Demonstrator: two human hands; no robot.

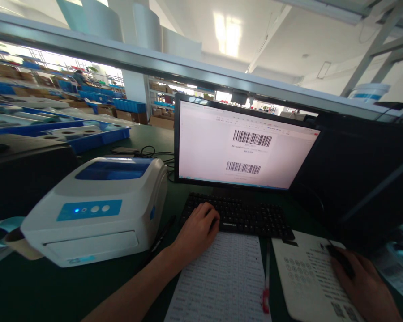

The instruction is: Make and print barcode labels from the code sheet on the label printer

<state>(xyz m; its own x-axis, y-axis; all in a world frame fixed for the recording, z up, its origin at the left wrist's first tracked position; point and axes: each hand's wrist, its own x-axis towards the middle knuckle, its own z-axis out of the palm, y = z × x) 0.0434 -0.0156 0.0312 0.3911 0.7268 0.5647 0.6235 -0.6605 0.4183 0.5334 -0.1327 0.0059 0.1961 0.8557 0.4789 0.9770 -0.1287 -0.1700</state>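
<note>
My left hand (200,224) rests on the left part of a black keyboard (248,218), fingers loosely bent over the keys and holding nothing. On the right, my right hand (362,277) is wrapped around a dark computer mouse (341,259), which sits on a white printed mouse pad (298,273). Behind the keyboard stands a monitor (204,138) showing two barcodes. A printed sheet with rows of text (221,277) lies below the keyboard, partly under my left wrist. Beside the sheet is a pen with a red end (266,299).
A white label printer (94,214) with a lit blue light stands at left, a dark pen (163,232) beside it. Blue trays with rolls (100,138) lie behind. A shelf beam (188,67) crosses above the monitor. Labels (398,268) lie at far right. A person (79,78) is far off.
</note>
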